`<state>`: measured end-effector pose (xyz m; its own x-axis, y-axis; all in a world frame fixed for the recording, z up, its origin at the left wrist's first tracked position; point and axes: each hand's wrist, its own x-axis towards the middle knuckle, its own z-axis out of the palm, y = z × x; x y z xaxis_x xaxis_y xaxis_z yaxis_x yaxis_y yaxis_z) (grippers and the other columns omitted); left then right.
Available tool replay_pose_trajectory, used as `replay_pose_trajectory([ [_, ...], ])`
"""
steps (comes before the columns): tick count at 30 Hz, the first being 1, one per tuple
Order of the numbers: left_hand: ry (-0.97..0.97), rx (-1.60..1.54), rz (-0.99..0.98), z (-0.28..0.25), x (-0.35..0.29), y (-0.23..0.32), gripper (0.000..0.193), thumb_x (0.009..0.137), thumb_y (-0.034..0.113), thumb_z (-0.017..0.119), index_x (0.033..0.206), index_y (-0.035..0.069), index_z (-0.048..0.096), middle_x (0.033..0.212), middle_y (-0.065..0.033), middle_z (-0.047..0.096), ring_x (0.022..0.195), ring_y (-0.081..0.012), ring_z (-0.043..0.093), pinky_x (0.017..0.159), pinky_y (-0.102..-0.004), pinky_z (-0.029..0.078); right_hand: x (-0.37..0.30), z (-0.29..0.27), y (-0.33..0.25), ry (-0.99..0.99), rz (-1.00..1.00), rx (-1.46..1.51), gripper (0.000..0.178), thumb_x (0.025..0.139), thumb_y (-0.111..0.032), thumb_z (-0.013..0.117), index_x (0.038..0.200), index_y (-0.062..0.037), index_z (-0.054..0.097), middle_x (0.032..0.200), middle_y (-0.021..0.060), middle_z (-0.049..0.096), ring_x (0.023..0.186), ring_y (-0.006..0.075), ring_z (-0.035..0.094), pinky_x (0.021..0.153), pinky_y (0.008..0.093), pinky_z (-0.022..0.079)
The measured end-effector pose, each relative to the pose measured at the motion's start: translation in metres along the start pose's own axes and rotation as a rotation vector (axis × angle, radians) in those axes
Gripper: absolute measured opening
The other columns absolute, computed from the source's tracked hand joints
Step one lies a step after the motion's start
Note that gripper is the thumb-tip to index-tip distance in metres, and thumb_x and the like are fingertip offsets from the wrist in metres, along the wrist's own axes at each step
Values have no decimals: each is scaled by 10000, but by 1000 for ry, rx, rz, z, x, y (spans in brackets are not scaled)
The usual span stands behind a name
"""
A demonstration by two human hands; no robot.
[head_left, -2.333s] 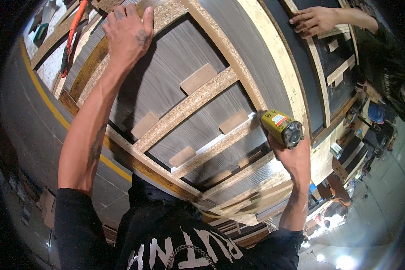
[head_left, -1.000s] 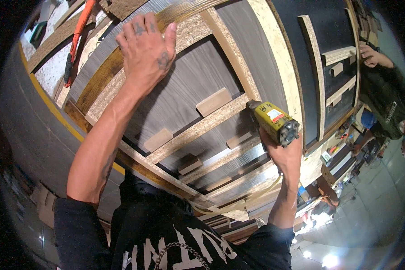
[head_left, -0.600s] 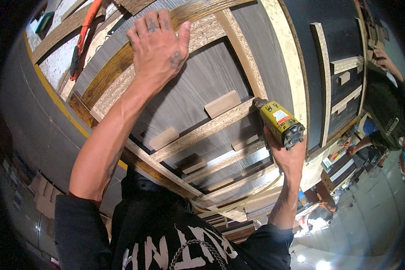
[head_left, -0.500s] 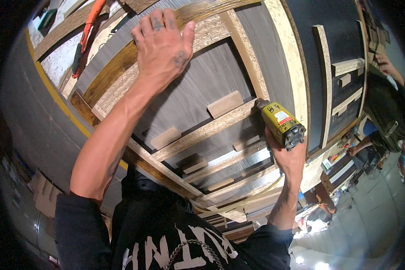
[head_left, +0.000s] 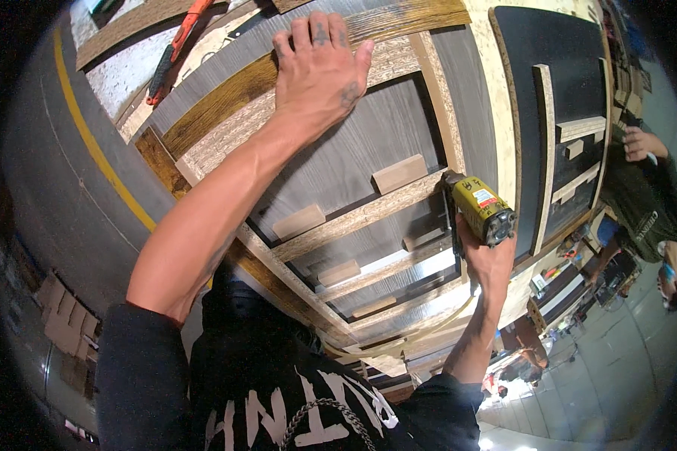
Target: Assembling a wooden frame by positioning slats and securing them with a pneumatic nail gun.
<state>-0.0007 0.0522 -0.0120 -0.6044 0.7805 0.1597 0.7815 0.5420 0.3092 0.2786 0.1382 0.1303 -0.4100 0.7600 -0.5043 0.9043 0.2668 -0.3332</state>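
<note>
My left hand point(head_left: 316, 83) lies with its fingers stretched over a dark-stained wood strip point(head_left: 218, 105) along the far side of a chipboard frame. In my right hand point(head_left: 490, 263) is a yellow air nail gun point(head_left: 480, 204), gripped by its handle. Its black nose is at the right end of a chipboard crossbar point(head_left: 353, 207); whether it touches the wood, I cannot tell. The frame rests on a grey wood-grain panel point(head_left: 384, 128). Small wood blocks, among them one light block point(head_left: 400, 174), stand along the crossbars.
An orange-and-black tool point(head_left: 177, 49) lies at the upper left. To the right is a dark panel point(head_left: 526, 83) with wood strips on it. Beyond it stands another person, whose hand point(head_left: 641, 143) shows. A yellowish hose point(head_left: 436, 331) runs near my right forearm. A yellow line point(head_left: 98, 146) marks the floor.
The whole view has shifted, so the frame and my left hand appear further right. My left hand stays on the stained strip, and the nail gun is still at the crossbar's end.
</note>
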Motion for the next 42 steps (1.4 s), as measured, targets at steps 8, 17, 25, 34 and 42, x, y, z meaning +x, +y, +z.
replay_pose_trajectory([
  [8, 70, -21, 8, 3, -1, 0, 526, 1013, 446, 426, 1178, -49, 491, 1118, -204, 478, 1058, -349, 438, 892, -508, 322, -1, -3, 2, -47, 118, 27, 494, 817, -256, 789, 1194, 34, 654, 1102, 182, 708, 992, 257, 694, 866, 339, 540],
  [17, 38, -50, 19, 2, -2, -3, 510, 1012, 421, 427, 1178, -58, 486, 1106, -211, 474, 1065, -347, 430, 905, -504, 310, 2, -2, 4, -56, 117, -17, 532, 819, -300, 784, 1224, 16, 647, 1123, 181, 704, 1012, 264, 693, 880, 343, 540],
  [25, -13, -77, 37, -6, -2, -1, 483, 1012, 413, 429, 1183, -37, 475, 1108, -208, 471, 1071, -347, 433, 910, -512, 306, -8, -6, -16, -53, 148, -56, 443, 846, -302, 713, 1138, 29, 685, 963, 212, 727, 906, 276, 720, 765, 376, 552],
  [34, -72, -23, 224, -63, -89, -94, 854, 929, 622, 524, 1448, -33, 348, 1340, -222, 431, 1223, -369, 409, 1018, -552, 289, -167, 56, 36, -9, -88, 11, 388, 791, -288, 792, 1030, 6, 709, 930, 146, 735, 850, 241, 712, 772, 354, 537],
  [42, 40, 49, 305, -65, -109, -129, 910, 884, 687, 553, 1407, -41, 395, 1282, -215, 463, 1162, -380, 442, 998, -531, 343, -226, 160, -23, -157, -75, 302, 348, 702, -144, 763, 1012, -11, 678, 827, 191, 698, 803, 350, 693, 759, 423, 527],
])
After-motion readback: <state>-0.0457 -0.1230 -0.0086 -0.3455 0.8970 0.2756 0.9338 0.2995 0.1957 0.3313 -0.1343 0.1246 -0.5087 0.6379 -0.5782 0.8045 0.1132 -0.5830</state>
